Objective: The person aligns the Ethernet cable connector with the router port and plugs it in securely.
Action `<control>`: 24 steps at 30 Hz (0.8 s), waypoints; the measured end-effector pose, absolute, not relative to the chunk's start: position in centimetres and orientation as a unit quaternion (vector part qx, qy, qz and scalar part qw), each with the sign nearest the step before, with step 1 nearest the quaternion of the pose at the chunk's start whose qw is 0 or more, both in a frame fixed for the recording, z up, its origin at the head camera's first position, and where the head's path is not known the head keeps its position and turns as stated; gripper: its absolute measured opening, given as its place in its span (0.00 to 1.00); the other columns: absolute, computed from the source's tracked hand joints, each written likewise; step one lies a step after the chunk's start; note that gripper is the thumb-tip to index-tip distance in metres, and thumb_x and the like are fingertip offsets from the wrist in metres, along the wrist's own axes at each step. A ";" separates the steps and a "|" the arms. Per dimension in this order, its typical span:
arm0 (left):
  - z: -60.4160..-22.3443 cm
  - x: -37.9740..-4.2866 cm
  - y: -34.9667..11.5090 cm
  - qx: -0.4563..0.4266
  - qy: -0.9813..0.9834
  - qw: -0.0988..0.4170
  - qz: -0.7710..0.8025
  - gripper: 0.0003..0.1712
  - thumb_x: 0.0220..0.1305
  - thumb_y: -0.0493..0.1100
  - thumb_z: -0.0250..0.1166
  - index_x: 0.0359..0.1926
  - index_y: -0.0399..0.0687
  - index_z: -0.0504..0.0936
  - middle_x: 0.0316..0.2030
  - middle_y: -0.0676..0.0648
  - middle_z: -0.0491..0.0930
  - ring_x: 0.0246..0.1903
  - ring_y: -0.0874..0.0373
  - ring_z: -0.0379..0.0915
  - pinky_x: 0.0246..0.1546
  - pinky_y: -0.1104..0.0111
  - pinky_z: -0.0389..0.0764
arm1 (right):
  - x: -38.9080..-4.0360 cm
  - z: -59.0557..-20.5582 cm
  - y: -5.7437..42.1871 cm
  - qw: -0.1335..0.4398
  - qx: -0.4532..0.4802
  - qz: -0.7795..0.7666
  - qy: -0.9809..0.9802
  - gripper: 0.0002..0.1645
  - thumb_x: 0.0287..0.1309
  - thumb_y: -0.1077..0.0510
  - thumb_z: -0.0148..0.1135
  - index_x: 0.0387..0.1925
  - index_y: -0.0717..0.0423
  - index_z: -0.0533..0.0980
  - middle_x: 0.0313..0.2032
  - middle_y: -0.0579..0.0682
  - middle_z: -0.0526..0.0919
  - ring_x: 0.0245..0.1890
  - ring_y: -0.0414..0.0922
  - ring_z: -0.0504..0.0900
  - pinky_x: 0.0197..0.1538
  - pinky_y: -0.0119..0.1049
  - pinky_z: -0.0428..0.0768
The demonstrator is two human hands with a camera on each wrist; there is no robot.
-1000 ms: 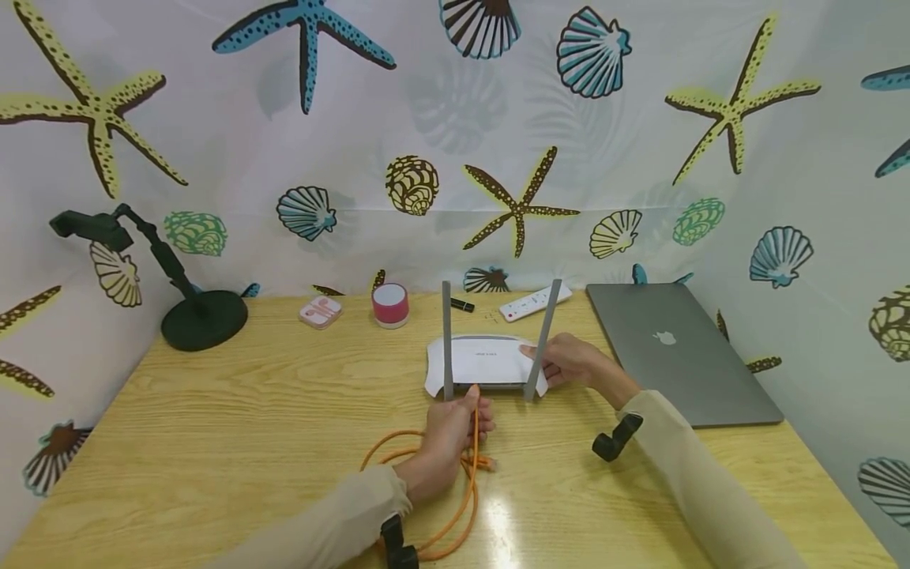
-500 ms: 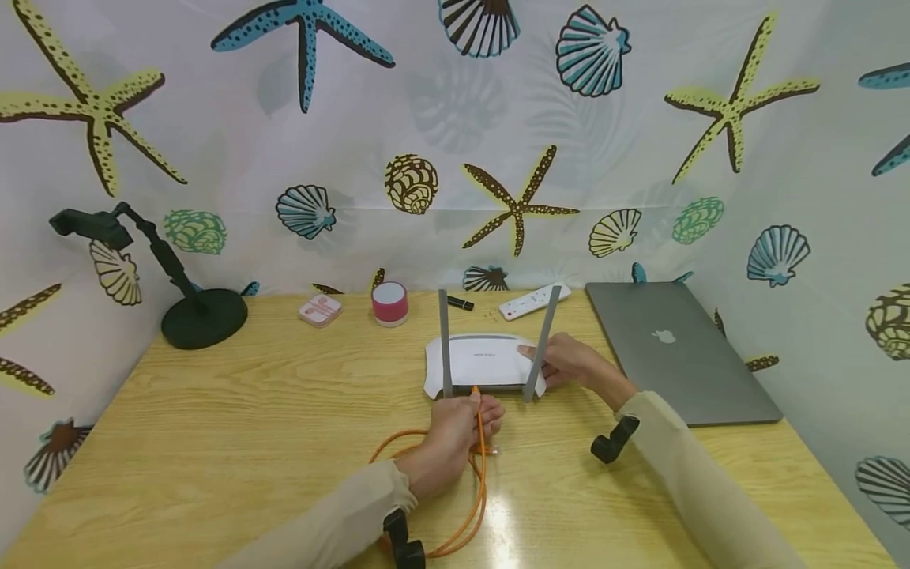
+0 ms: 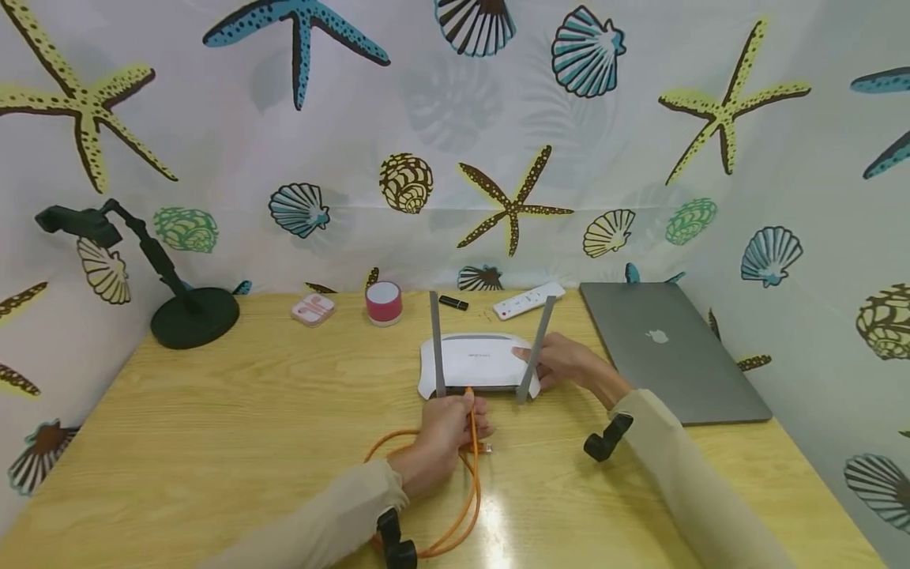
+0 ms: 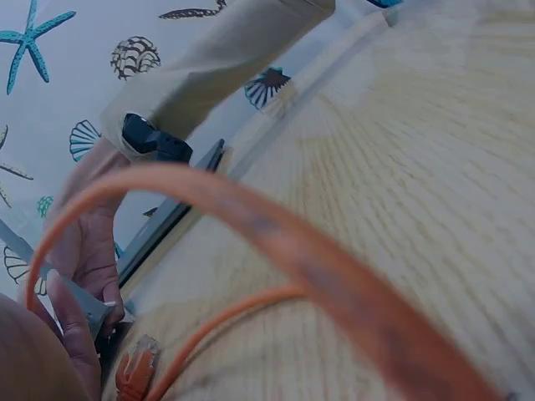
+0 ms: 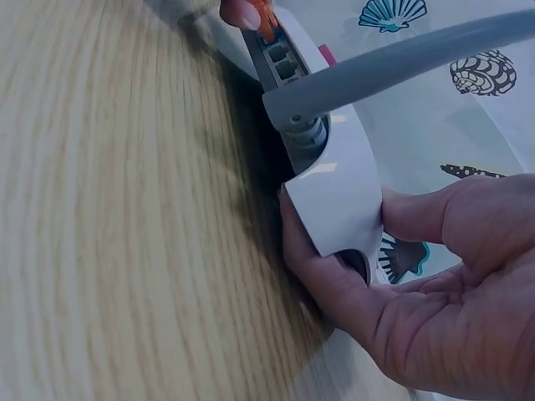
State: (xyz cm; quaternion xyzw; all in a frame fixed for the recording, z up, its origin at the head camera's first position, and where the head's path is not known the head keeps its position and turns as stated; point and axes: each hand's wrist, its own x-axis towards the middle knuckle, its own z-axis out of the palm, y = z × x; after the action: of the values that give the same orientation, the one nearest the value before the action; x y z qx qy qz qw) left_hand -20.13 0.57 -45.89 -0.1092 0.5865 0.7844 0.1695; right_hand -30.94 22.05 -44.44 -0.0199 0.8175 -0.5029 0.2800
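A white router [image 3: 478,361] with two grey antennas stands on the wooden table, its port side facing the person. My right hand [image 3: 565,359] grips its right end, thumb on top and fingers underneath, as the right wrist view [image 5: 435,284] also shows. At the port row, my left hand [image 3: 446,431] pinches the orange plug [image 5: 267,23] of a network cable [image 3: 475,490], with the plug at a port beside two vacant ones. The cable loops down over the table under the left wrist. Its other plug [image 4: 138,368], with a clear tip, lies loose by the left hand.
A closed grey laptop [image 3: 668,356] lies right of the router. Behind it are a white remote [image 3: 529,301], a black USB stick [image 3: 453,303] and a pink-and-white round tub [image 3: 384,303]. Farther left are a pink earphone case [image 3: 313,309] and a dark desk lamp [image 3: 194,316].
The left hand stays at the ports with the plug, its fingers shifting slightly. The antennas lean a little lower in view. The right hand keeps its grip on the router.
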 end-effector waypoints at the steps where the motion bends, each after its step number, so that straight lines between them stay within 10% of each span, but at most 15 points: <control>1: -45.9 -20.1 0.5 -0.112 0.593 0.163 0.780 0.17 0.76 0.38 0.46 0.45 0.25 0.76 0.24 0.50 0.74 0.22 0.63 0.75 0.30 0.69 0.85 | -31.0 -44.4 22.0 0.281 -0.023 -0.500 0.819 0.22 0.70 0.46 0.55 0.27 0.58 0.79 0.21 0.46 0.83 0.23 0.40 0.82 0.31 0.33 0.82; 15: -46.7 -20.3 0.9 -0.121 0.601 0.151 0.776 0.18 0.75 0.39 0.49 0.47 0.24 0.76 0.21 0.50 0.74 0.18 0.62 0.78 0.30 0.64 0.87 | -30.8 -44.5 22.4 0.282 -0.021 -0.491 0.824 0.23 0.72 0.48 0.52 0.33 0.63 0.80 0.22 0.46 0.82 0.25 0.39 0.82 0.32 0.32 0.82; 24: -46.6 -20.4 -0.2 -0.113 0.574 0.202 0.785 0.21 0.76 0.43 0.50 0.52 0.26 0.75 0.34 0.45 0.85 0.33 0.59 0.85 0.38 0.67 0.86 | -30.7 -44.4 21.7 0.279 -0.010 -0.505 0.817 0.22 0.72 0.48 0.52 0.27 0.59 0.77 0.19 0.45 0.80 0.23 0.39 0.81 0.31 0.32 0.82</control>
State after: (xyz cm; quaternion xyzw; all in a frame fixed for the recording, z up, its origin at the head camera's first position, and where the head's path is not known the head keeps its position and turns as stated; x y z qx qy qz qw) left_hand -20.41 -0.25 -46.63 -0.1129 0.5741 0.7854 0.2023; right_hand -30.70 21.68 -44.36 -0.0104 0.8166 -0.5050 0.2794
